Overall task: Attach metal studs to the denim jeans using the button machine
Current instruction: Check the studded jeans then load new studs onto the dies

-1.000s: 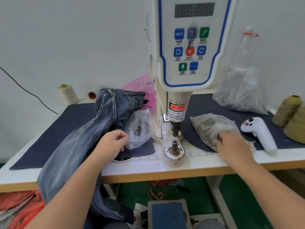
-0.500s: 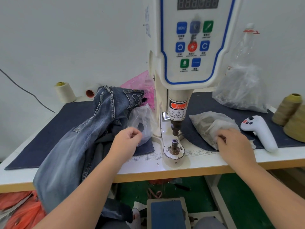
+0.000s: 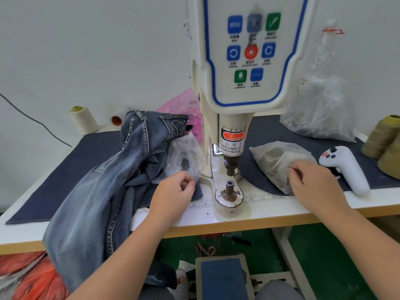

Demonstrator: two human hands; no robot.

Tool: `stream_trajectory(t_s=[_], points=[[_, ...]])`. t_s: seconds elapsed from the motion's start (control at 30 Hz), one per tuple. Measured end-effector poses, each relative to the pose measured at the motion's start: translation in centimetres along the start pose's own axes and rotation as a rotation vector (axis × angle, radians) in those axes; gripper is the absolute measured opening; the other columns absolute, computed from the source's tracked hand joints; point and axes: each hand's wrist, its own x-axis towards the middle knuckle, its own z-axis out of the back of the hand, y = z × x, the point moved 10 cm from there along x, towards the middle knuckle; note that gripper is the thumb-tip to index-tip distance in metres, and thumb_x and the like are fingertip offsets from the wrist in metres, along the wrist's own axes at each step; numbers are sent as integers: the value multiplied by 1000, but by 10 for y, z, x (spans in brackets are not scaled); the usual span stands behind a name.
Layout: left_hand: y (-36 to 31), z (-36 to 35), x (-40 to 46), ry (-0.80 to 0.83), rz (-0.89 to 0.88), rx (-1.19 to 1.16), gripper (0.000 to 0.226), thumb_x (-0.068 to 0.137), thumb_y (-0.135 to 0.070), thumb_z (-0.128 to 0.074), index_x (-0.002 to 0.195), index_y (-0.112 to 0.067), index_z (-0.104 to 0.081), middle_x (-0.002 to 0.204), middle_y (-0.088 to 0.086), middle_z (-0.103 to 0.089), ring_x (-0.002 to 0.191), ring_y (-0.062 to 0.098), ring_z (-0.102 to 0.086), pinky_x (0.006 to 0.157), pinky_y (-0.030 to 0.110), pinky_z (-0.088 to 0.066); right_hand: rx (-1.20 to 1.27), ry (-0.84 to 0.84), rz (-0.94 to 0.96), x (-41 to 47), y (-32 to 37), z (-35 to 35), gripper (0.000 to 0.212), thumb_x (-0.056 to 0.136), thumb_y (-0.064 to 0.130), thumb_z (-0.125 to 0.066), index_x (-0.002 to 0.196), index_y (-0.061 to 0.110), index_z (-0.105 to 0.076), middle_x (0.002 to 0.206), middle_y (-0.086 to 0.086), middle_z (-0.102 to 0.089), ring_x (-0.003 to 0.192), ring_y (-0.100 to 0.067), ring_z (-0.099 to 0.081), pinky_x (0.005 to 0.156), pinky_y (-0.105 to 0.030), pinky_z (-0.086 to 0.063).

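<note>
- Nearest, under the desk: blue foot pedal on the green floor, orange fabric at lower left.
- Hanging over the front edge and heaped on the dark mat: denim jeans, left of the button machine.
- Left hand curled just beside the jeans, fingertips pinched at the edge of a clear plastic bag; cannot tell whether a stud sits between them.
- Right hand curled, gripping the open end of a cloudy bag of studs.
- Between the hands: lower die on the machine's white base, punch above it, apart.
- Right of the stud bag: white handheld controller.
- Farther back: larger plastic bag, olive thread cones, cream thread cone, pink plastic bag against the wall.
</note>
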Motion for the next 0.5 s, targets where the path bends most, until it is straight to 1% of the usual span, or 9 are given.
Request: stream_trajectory(t_s=[0.07, 0.1, 0.2, 0.23, 0.27, 0.3, 0.37, 0.43, 0.5], points=[[-1, 0, 0, -2, -4, 2, 16, 94, -25, -59, 78, -28, -62, 71, -7, -64, 63, 15, -55, 60, 39, -49, 24, -19, -5, -5, 2, 2, 17, 95, 18, -54, 81, 20, -62, 72, 9, -57, 68, -8, -51, 55, -26, -37], [-1, 0, -1, -4, -5, 5, 16, 94, -25, -59, 78, -28, -62, 71, -7, -64, 63, 15, -55, 60, 39, -49, 25, -23, -4, -7, 3, 2, 14, 95, 17, -56, 82, 20, -63, 72, 10, -57, 68, -7, -51, 55, -24, -35], [-1, 0, 0, -9, -7, 11, 15, 94, -25, -59, 79, -27, -62, 71, -7, -64, 64, 15, -55, 61, 39, -49, 21, -90, 22, -13, 14, 13, 11, 94, 15, -58, 84, 16, -63, 73, 7, -57, 67, -12, -50, 56, -29, -34], [-2, 0, 0, -10, -8, 15, 15, 94, -25, -59, 79, -27, -62, 72, -8, -64, 64, 15, -55, 60, 39, -49, 55, -120, 25, -17, 19, 18, 12, 94, 15, -59, 83, 16, -63, 73, 6, -58, 67, -13, -51, 58, -30, -35], [-2, 0, 0, -13, -10, 22, 15, 94, -25, -59, 80, -27, -62, 72, -9, -64, 64, 15, -55, 60, 39, -49, 150, -130, 0, -20, 23, 21, 12, 93, 17, -60, 81, 17, -64, 72, 7, -59, 67, -12, -53, 58, -29, -37], [-2, 0, 0, -14, -11, 28, 15, 94, -26, -59, 80, -27, -62, 72, -9, -63, 63, 15, -55, 59, 38, -49, 304, -100, -61, -25, 26, 18, 13, 92, 20, -61, 80, 19, -65, 69, 7, -62, 66, -9, -56, 59, -27, -39], [-2, -1, -1, -12, -10, 35, 16, 94, -26, -58, 79, -28, -61, 71, -9, -63, 62, 15, -54, 58, 38, -49, 675, 94, -230, -38, 40, -9, 16, 90, 23, -63, 75, 23, -69, 66, 6, -66, 60, -6, -57, 59, -23, -44], [0, 0, -1, -9, 0, 23, 17, 94, -26, -58, 78, -28, -61, 70, -8, -62, 61, 15, -53, 57, 37, -47, 958, 296, -346, -52, 66, -37, 23, 91, 18, -66, 70, 21, -73, 62, 3, -64, 53, -10, -54, 54, -26, -46], [3, 1, 0, -9, 24, -9, 18, 94, -25, -58, 77, -28, -61, 65, -10, -61, 56, 10, -50, 57, 33, -44, 1163, 366, -415, -57, 88, -50, 25, 90, 10, -67, 67, 15, -74, 61, -4, -63, 49, -12, -52, 47, -25, -45]])
